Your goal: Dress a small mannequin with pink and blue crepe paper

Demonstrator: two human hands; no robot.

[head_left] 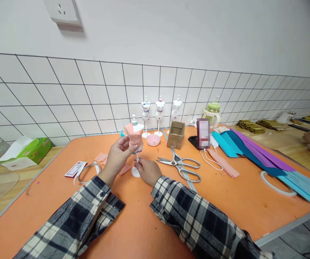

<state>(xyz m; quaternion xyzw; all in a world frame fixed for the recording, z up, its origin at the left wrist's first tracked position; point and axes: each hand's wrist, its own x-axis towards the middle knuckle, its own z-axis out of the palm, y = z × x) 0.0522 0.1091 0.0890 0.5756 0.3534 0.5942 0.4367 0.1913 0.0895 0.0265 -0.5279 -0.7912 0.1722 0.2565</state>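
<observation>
Your left hand (118,154) is raised a bit, palm turned to the right, fingers curled in with the thumb pressing from the near side, so it's closed in a light grip. Your right hand (148,172) sits lower and just beside it, knuckles up, fingertips pinched together at the front. Both wrists look pretty straight. Your left forearm (73,216) comes in from the bottom left and your right forearm (198,219) from the bottom right, both in plaid sleeves, angled toward each other so the hands nearly meet.
</observation>
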